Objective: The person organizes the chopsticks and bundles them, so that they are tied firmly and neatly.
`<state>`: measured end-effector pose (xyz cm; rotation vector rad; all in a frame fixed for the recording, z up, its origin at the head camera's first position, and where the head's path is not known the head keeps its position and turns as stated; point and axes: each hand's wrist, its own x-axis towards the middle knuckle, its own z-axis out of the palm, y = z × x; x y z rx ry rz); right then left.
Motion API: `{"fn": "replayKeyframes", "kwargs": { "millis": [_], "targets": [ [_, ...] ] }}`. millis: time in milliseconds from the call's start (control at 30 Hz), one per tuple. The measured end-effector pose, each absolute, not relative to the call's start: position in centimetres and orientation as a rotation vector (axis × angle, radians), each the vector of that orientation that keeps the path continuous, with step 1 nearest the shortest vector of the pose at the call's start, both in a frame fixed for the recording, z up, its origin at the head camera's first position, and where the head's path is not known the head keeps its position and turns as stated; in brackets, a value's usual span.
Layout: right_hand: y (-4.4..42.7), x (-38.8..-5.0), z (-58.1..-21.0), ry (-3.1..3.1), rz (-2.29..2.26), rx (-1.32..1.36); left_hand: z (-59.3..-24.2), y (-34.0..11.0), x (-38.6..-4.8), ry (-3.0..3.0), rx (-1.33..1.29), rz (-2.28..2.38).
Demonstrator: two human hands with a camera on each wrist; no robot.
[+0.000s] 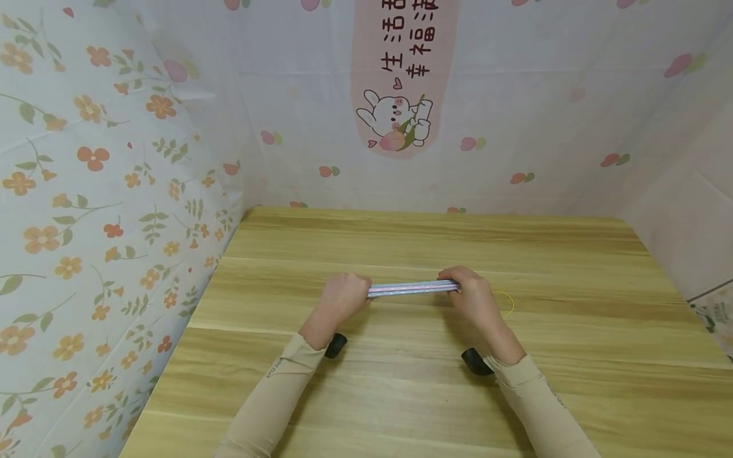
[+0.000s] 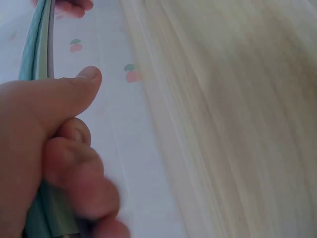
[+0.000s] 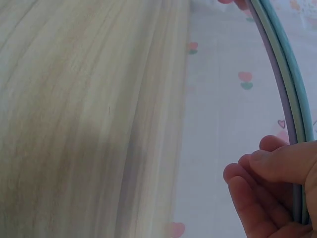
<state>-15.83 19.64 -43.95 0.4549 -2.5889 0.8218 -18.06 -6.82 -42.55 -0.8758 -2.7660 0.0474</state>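
Note:
A bundle of thin strips in teal, pale green and purple (image 1: 409, 289) stretches between the two hands above the table. At its left end the left hand (image 1: 345, 298) grips it; in the left wrist view the fingers of the left hand (image 2: 74, 163) curl round the strips (image 2: 43, 44). The right hand (image 1: 475, 302) holds the other end. In the right wrist view the right hand (image 3: 277, 186) has thumb and fingers bent about the strips (image 3: 290, 84), which bow slightly.
A thin yellow loop (image 1: 512, 304) lies on the wooden table (image 1: 401, 394) beside the right hand. Black wrist-worn pieces show under the left wrist (image 1: 336, 345) and right wrist (image 1: 476, 361). Patterned cloth (image 1: 286, 95) hangs behind the table and along its left side.

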Motion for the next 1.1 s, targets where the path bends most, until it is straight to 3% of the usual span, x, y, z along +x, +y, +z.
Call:
{"fn": "replayKeyframes", "kwargs": {
  "millis": [1100],
  "targets": [
    [20.48, -15.69, -43.34, -2.605, 0.866, 0.482, -41.56, -6.26, -18.46, -2.766, -0.858, 0.054]
  ]
}}
